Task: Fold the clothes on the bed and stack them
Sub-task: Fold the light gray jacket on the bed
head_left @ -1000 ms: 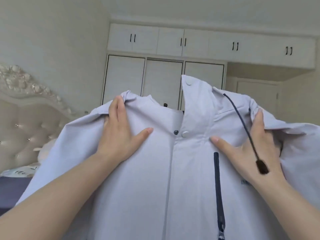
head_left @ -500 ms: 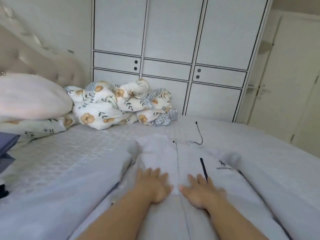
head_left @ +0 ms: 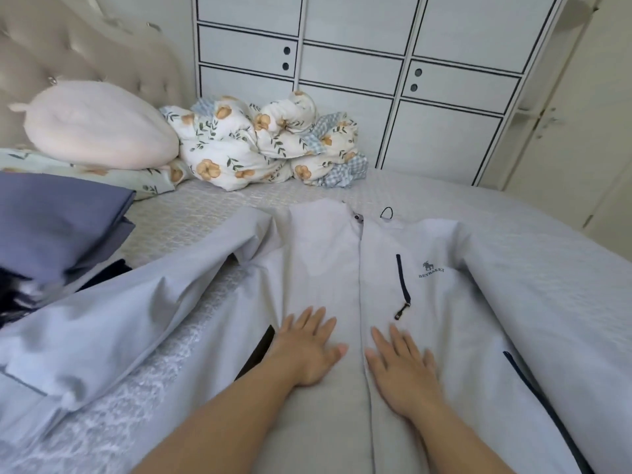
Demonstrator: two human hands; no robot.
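A pale grey jacket (head_left: 321,268) lies face up on the bed (head_left: 191,220), collar pointing away from me, both sleeves spread out to the sides. It has a dark chest zip and a small logo on the right chest. My left hand (head_left: 307,347) lies flat on the jacket's front, left of the centre placket. My right hand (head_left: 400,367) lies flat just right of the placket, fingers straight. A stack of folded blue-purple cloth (head_left: 58,224) sits at the left edge of the bed, over something dark.
A bunched floral quilt (head_left: 260,145) and a pink pillow (head_left: 95,128) lie at the head of the bed by the padded headboard (head_left: 68,53). A white wardrobe (head_left: 376,80) stands behind the bed, with a door (head_left: 581,131) at the right.
The jacket went from held up before me by its shoulders to lying flat on the bed. Both hands now press its front, lower on the body than half a second ago.
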